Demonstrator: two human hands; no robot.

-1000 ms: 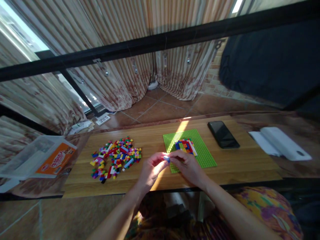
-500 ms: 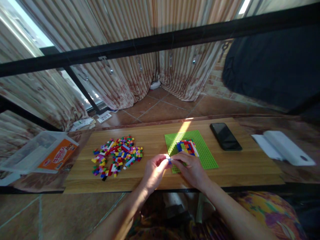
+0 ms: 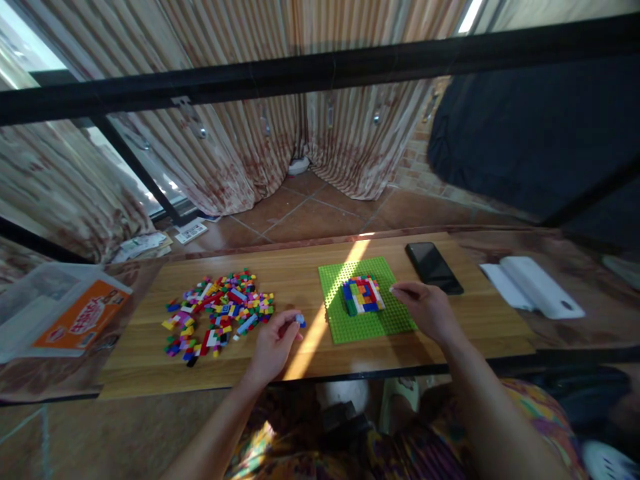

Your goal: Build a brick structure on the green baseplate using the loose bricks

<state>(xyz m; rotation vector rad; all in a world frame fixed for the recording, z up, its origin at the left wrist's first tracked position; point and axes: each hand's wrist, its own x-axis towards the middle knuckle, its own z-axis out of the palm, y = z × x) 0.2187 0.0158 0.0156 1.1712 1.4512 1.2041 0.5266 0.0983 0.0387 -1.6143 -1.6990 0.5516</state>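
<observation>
I've L hand (image 3: pixel 273 345) clamped on a blue bit (image 3: pixel 301 321) w/ fingertips, prob. for fine control, betw. pile (image 3: pixel 220 308) at left and board (image 3: pixel 390 325) at right. R hand (image 3: pixel 428 310) hovers by board's right edge; can't tell if its pinch is closed or loaded. Block (image 3: pixel 363 295) sits mid-board, prob. studded on to hold it put.

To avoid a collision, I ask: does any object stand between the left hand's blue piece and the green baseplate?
Nothing visible does: between the blue piece in the left hand and the green baseplate, only wooden tabletop shows, crossed by a strip of sunlight.
</observation>
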